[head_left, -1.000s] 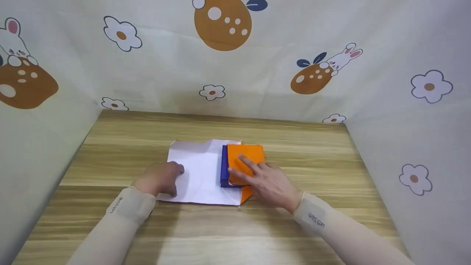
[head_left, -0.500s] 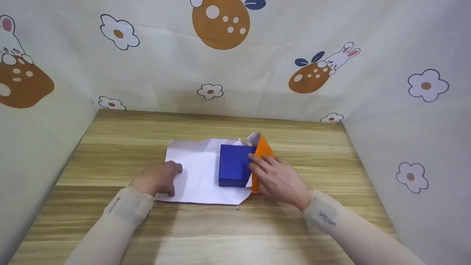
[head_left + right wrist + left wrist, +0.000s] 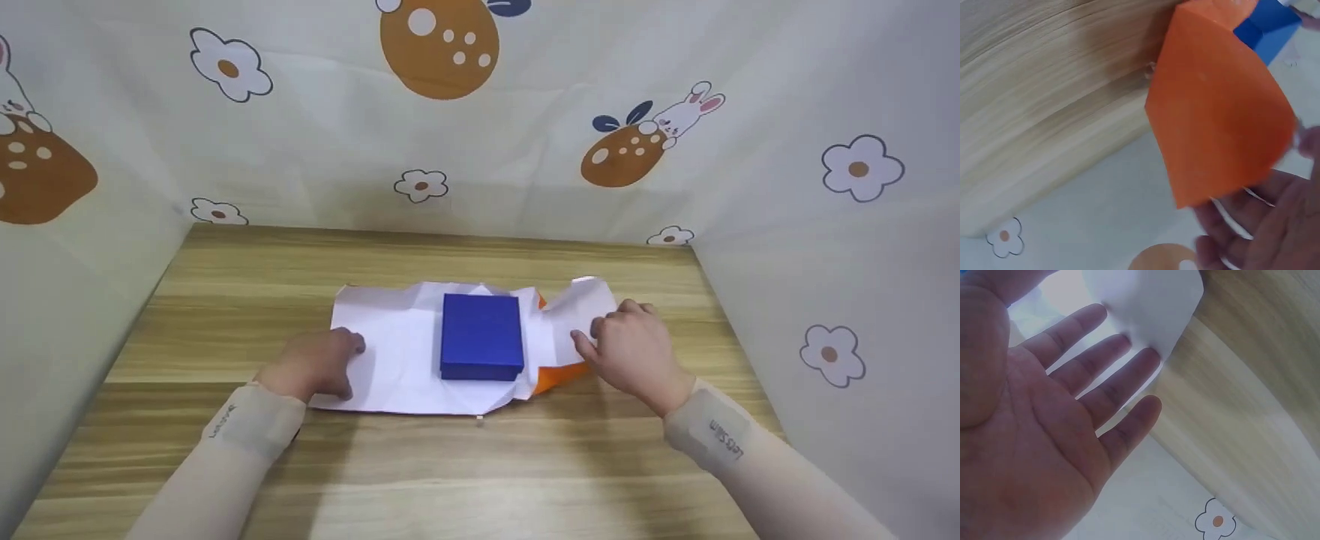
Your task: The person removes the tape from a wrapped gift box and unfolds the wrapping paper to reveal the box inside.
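A blue box (image 3: 481,336) sits on a creased sheet of wrapping paper (image 3: 397,352), white on its upper face and orange beneath. My left hand (image 3: 319,365) rests its fingertips on the sheet's left end; in the left wrist view its fingers (image 3: 1123,385) are spread and fairly straight. At the right end, my right hand (image 3: 634,346) pinches the edge of a raised flap between thumb and fingers. The right wrist view shows that flap's orange side (image 3: 1219,107), with the blue box partly visible behind it.
All of this lies on a wood-grain table (image 3: 450,480). A pale curtain (image 3: 330,135) printed with flowers, rabbits and orange-brown fruit stands along its back and sides. A tiny light scrap (image 3: 480,420) lies by the paper's front edge.
My right hand has peeled the orange flap off the top of the blue box and drawn it to the right, uncovering the box and white inner side. The left hand stays put.
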`<state>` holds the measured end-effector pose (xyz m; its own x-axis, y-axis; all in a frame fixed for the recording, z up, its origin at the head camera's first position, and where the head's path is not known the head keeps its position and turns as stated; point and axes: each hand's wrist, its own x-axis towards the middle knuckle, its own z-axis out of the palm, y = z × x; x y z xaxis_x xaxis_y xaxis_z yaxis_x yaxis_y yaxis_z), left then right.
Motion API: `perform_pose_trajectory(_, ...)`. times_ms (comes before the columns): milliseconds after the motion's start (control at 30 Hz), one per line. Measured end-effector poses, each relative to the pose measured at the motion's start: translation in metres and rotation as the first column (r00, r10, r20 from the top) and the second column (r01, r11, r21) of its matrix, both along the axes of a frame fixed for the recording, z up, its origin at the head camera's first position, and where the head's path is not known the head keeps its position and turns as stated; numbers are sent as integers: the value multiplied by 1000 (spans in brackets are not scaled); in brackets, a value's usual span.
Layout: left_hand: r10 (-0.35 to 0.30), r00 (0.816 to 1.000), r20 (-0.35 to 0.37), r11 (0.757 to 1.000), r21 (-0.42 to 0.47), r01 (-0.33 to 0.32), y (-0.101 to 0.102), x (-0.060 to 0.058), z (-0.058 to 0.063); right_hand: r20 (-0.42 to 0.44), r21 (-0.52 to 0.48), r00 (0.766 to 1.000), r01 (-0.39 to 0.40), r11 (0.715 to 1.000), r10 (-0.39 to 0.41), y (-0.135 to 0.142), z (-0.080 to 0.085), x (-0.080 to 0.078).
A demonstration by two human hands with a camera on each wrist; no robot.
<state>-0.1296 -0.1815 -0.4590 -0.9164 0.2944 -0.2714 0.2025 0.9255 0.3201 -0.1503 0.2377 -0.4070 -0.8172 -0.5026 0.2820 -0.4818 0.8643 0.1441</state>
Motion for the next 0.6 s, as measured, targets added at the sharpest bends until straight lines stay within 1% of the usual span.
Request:
perform_pose_trajectory(33, 2, 1000, 3, 1000, 3, -2, 0, 0, 0, 62, 12, 997, 39, 999, -40, 3, 0, -1)
perform_pose_trajectory(100, 5, 1000, 7, 1000, 5, -5, 0, 0, 0, 188, 41, 977, 95, 995, -101, 9, -2, -3)
perform_pose_trajectory(133, 8, 1000, 7, 1000, 3, -8, 0, 1, 0, 244, 54, 962, 110, 992, -120, 11, -4, -4)
perform_pose_trajectory(200, 14, 1000, 9, 1000, 0, -14, 0, 1, 0, 315, 77, 941, 108, 991, -127, 15, -11, -6)
perform_pose_trajectory(233, 15, 1000, 9, 1000, -2, -15, -1, 2, 0, 339, 86, 933, 98, 991, -121, 16, -15, -7)
perform_pose_trajectory(367, 17, 1000, 11, 1000, 4, -17, -1, 4, 2, 380, 138, 920, 47, 989, -97, 21, -35, -8)
perform_pose_trajectory(533, 16, 1000, -6, 999, 33, -16, -4, 4, 3, 450, 180, 883, 56, 982, -133, 26, -51, -9)
perform_pose_trajectory(600, 15, 1000, -21, 999, 44, -14, -6, 4, 3, 459, 184, 878, 54, 981, -135, 28, -54, -9)
